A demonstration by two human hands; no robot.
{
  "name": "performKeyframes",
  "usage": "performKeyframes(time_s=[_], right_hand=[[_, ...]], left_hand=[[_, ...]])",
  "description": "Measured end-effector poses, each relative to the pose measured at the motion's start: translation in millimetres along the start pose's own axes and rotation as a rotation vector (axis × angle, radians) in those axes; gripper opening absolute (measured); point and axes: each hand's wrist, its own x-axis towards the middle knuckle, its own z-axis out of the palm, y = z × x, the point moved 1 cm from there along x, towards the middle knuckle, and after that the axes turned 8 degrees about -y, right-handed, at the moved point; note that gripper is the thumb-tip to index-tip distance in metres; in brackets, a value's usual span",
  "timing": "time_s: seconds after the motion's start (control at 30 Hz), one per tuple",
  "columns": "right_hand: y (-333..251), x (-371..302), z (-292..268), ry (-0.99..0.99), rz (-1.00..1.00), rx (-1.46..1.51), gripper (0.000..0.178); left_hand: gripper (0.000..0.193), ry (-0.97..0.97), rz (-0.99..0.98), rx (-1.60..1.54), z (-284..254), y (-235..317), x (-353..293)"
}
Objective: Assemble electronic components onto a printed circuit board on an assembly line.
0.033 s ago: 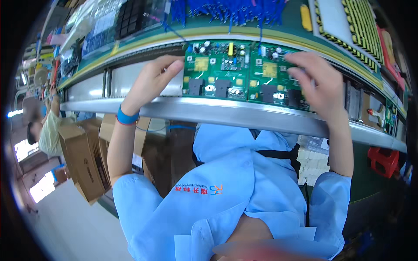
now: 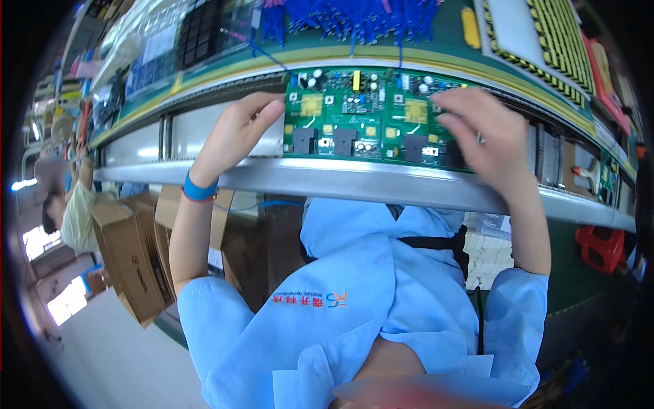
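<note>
A green circuit board (image 2: 361,123), made of two similar halves side by side, lies in the metal rail track in front of me. It carries dark blocks, yellow squares and small upright parts. At its left edge my left hand (image 2: 238,129) is closed, thumb and fingertips at the board's side. My right hand (image 2: 487,133) hovers over the right end, thumb and index finger apart, slightly blurred. No part shows clearly between them. That hand covers the board's right end.
The track's silver front rail (image 2: 340,174) runs between me and the board. Behind lie a bundle of blue wires (image 2: 354,17), a yellow tool (image 2: 470,27) and a white tray with yellow-black parts (image 2: 507,27). Cardboard boxes (image 2: 129,252) stand lower left, a red stool (image 2: 599,247) lower right.
The view has shifted slightly. My right hand has moved a little left over the board; my left hand stays at the board's left edge.
</note>
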Motion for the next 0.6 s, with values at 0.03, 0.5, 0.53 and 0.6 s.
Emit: performKeyframes(time_s=[0.03,0.5,0.53,0.6], right_hand=[[-3,-3,4,-0.013,-0.050,-0.026,0.019],[-61,-8,30,-0.427,-0.188,-0.340,0.011],[-58,-12,25,-0.470,-0.046,-0.402,0.009],[-45,-23,16,-0.473,0.134,-0.455,0.007]], left_hand=[[0.035,-0.016,0.010,0.020,2,2,1],[0.027,-0.363,0.343,0.171,63,103,79],[0.029,-0.366,0.456,0.198,73,107,87],[0.033,-0.399,0.607,0.212,85,118,98]])
